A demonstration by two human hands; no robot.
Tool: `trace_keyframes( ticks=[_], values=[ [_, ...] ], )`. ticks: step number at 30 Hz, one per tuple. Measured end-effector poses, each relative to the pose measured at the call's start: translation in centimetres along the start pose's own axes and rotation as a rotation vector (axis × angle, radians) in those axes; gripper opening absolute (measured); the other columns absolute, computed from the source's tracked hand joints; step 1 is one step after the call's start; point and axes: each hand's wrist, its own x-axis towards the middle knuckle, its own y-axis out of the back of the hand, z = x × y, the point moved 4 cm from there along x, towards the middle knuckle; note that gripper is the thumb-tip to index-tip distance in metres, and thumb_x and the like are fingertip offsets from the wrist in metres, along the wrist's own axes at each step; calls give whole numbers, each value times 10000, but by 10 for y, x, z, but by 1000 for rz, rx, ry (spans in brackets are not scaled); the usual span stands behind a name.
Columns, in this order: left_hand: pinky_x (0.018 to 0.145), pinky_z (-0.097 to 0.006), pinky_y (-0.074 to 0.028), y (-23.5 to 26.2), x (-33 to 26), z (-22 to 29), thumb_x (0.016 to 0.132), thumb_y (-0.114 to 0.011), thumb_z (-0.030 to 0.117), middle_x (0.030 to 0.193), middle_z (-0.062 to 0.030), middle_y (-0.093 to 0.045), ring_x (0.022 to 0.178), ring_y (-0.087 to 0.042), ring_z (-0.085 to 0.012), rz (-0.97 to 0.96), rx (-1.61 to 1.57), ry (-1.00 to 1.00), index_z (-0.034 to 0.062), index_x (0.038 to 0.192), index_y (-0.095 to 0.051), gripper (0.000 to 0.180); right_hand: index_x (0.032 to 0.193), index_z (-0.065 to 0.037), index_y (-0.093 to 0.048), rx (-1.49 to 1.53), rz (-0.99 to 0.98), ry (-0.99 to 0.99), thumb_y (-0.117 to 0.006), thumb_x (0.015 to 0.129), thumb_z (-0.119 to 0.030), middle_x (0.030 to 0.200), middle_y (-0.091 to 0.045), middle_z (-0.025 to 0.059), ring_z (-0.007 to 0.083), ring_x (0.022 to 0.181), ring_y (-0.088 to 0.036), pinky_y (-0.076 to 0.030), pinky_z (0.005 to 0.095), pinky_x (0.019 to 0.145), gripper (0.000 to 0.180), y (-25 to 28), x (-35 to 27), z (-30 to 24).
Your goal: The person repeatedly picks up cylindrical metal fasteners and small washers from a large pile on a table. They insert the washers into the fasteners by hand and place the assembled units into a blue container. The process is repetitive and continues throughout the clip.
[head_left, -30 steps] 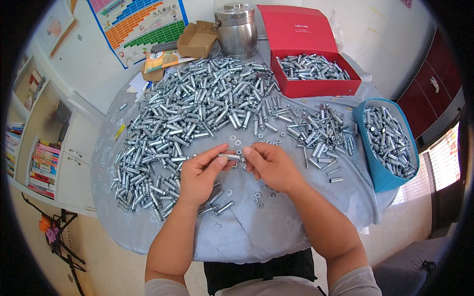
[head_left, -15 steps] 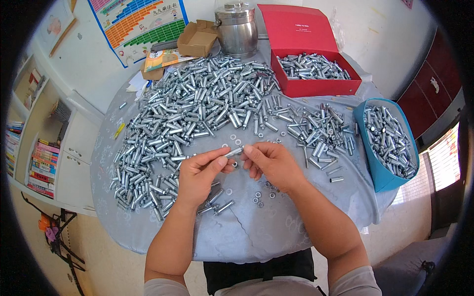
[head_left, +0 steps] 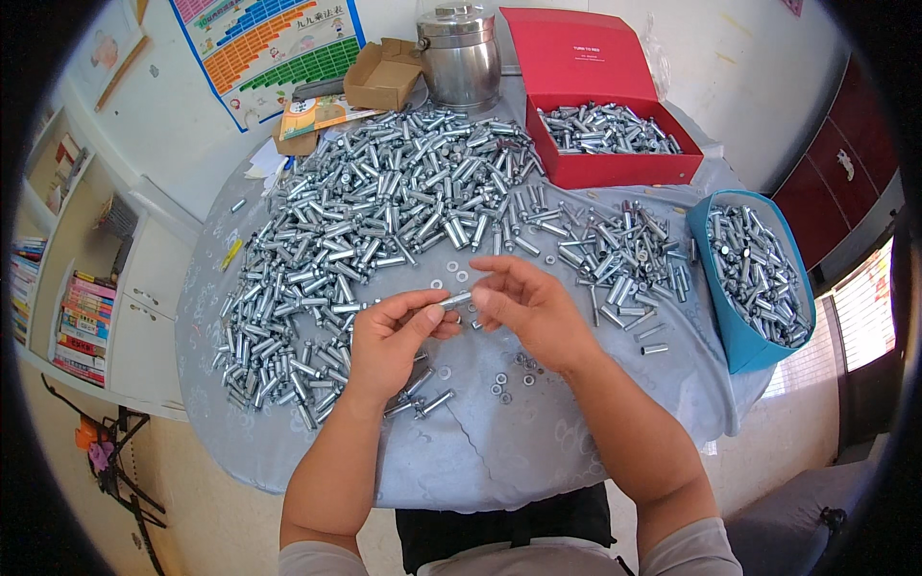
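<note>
Between the thumb and fingers of my left hand [head_left: 392,336] is a silver expansion bolt [head_left: 455,300], held nearly level and pointing right. My right hand [head_left: 528,307] is close to the bolt's right end, its index finger raised and apart from the thumb. The thumb is beside that end; I cannot tell whether it touches. Loose washers [head_left: 437,283] lie on the cloth just beyond the fingers. Several nuts [head_left: 500,378] sit below my right hand. A few more bolts [head_left: 435,403] lie beside my left wrist.
A large heap of bolts [head_left: 384,202] curves round the left and far side of the cloth-covered table [head_left: 547,451]. A smaller pile [head_left: 629,254] lies right. A red box [head_left: 615,171] and a blue bin [head_left: 759,346] hold more. Behind stands a metal pot [head_left: 461,62].
My right hand's fingers have spread and the index finger has lifted off the bolt's right end. My left hand keeps the bolt almost in place.
</note>
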Motion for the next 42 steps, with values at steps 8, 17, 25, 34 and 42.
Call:
trace_keyframes(
  ticks=[8, 17, 25, 34, 42],
  values=[
    [757, -301, -558, -1, 1, -2, 918, -581, 62, 922, -143, -702, 803, -692, -195, 0, -4, 4, -45, 1107, -634, 223, 1056, -35, -645, 74, 20, 7, -650, 898, -129, 775, -604, -4, 76, 673, -557, -463, 233, 608, 184, -1, -1, -1],
    [753, -305, -557, 0, 0, -1, 922, -581, 86, 917, -140, -701, 796, -691, -195, 5, -12, -10, -38, 1108, -633, 229, 1062, 11, -628, -39, 0, -191, -640, 905, -145, 792, -612, 30, 89, 635, -555, -456, 234, 569, 221, 5, 0, 6],
    [753, -309, -559, 0, 1, -4, 922, -587, 96, 919, -141, -701, 794, -692, -196, 0, -16, 2, -36, 1107, -631, 232, 1078, 0, -617, -66, -62, -191, -637, 909, -152, 811, -615, 32, 89, 670, -560, -461, 230, 598, 228, 4, 0, 7],
    [743, -308, -561, -1, 0, -2, 927, -584, 109, 919, -141, -700, 788, -691, -194, 2, -23, 7, -31, 1097, -634, 226, 1060, -17, -631, -36, -69, -149, -650, 900, -127, 786, -604, 13, 86, 698, -561, -466, 232, 624, 195, 7, 2, 11],
    [672, -286, -557, 0, 0, -3, 945, -579, 160, 829, -104, -686, 705, -668, -167, 74, -15, 35, -18, 1052, -646, 219, 1040, -33, -651, -150, -35, 104, -656, 866, -36, 824, -614, 13, 93, 716, -562, -468, 235, 668, 175, 5, 1, 2]
  ],
)
